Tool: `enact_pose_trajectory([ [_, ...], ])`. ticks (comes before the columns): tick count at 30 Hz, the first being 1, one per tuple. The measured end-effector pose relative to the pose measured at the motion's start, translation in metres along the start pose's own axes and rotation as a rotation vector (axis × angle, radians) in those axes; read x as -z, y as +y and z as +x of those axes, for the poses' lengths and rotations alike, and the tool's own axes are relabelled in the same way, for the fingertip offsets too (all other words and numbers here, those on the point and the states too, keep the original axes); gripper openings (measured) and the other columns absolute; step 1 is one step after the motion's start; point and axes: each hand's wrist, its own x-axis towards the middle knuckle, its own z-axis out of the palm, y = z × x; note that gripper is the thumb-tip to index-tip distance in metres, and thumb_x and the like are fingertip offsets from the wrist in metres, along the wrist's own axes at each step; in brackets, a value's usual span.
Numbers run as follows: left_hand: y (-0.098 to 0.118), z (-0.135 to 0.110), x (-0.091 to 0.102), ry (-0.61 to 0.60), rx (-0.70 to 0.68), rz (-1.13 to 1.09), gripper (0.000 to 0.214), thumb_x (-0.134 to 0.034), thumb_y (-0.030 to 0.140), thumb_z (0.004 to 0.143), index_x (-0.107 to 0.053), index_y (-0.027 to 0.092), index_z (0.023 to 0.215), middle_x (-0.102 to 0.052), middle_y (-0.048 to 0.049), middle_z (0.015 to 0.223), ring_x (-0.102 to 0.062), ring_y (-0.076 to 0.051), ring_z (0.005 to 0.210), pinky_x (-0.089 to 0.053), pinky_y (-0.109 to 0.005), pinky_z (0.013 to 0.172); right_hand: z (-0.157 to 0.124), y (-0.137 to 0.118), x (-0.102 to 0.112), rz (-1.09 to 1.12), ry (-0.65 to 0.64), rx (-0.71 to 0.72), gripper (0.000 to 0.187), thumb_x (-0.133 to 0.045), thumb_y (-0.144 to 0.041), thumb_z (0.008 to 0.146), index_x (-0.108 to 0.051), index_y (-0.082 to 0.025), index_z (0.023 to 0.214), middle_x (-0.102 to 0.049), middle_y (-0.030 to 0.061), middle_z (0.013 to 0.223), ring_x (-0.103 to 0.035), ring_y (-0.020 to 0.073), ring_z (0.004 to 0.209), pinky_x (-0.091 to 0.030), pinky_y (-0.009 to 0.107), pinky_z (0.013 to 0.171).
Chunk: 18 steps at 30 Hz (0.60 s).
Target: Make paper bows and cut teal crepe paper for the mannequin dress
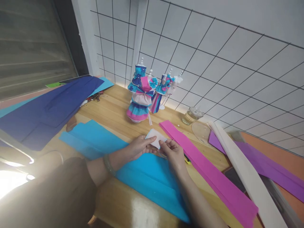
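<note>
A small white piece of paper (155, 138) with a thin blue edge is held up between both hands, over the blue crepe paper. My left hand (140, 148) pinches its left side, thumb on top and fingers underneath. On its right edge, the thumb and fingers of my right hand (174, 152) are closed. Below both hands the wide blue crepe paper sheet (147, 183) lies across the table. Partly hidden by my right hand, a yellow-handled tool (187, 160) rests beside the pink crepe paper strip (209, 171).
Several mini dress forms in paper dresses (139, 104) stand by the tiled wall. A glass jar of clear liquid (192, 116) is to their right. Dark blue paper (54, 107) lies left; white (249, 171) and purple strips (266, 161) lie right on the wooden table (114, 107).
</note>
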Motion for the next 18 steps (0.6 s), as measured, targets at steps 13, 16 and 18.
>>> enact_pose_trajectory([
  [13, 0.0001, 0.0021, 0.0023, 0.094, -0.061, 0.028, 0.032, -0.062, 0.031, 0.072, -0.062, 0.01, 0.096, -0.063, -0.014, 0.097, -0.059, -0.019, 0.083, -0.047, -0.03, 0.071, 0.0036, 0.0078, -0.0005, 0.02, -0.049, 0.101, 0.036, -0.071, -0.032, 0.062, -0.058, -0.016, 0.09, -0.062, -0.0002, 0.066, -0.057, 0.0114, 0.058, -0.045, 0.022, 0.055],
  [16, 0.001, 0.002, 0.0019, 0.12, -0.054, 0.05, 0.033, -0.063, 0.03, 0.071, -0.062, 0.009, 0.097, -0.063, -0.014, 0.096, -0.059, -0.018, 0.081, -0.047, -0.028, 0.067, 0.0028, 0.0071, -0.0009, 0.016, -0.055, 0.111, 0.036, -0.071, -0.033, 0.062, -0.058, -0.017, 0.092, -0.059, -0.0024, 0.06, -0.056, 0.0109, 0.056, -0.044, 0.022, 0.053],
  [18, 0.0017, 0.0017, 0.0014, 0.125, -0.05, 0.053, 0.033, -0.064, 0.03, 0.071, -0.062, 0.009, 0.096, -0.063, -0.014, 0.096, -0.059, -0.018, 0.08, -0.046, -0.027, 0.066, 0.002, 0.0055, -0.0012, 0.011, -0.053, 0.113, 0.037, -0.071, -0.033, 0.062, -0.057, -0.017, 0.092, -0.058, -0.0026, 0.06, -0.055, 0.0108, 0.056, -0.044, 0.022, 0.053],
])
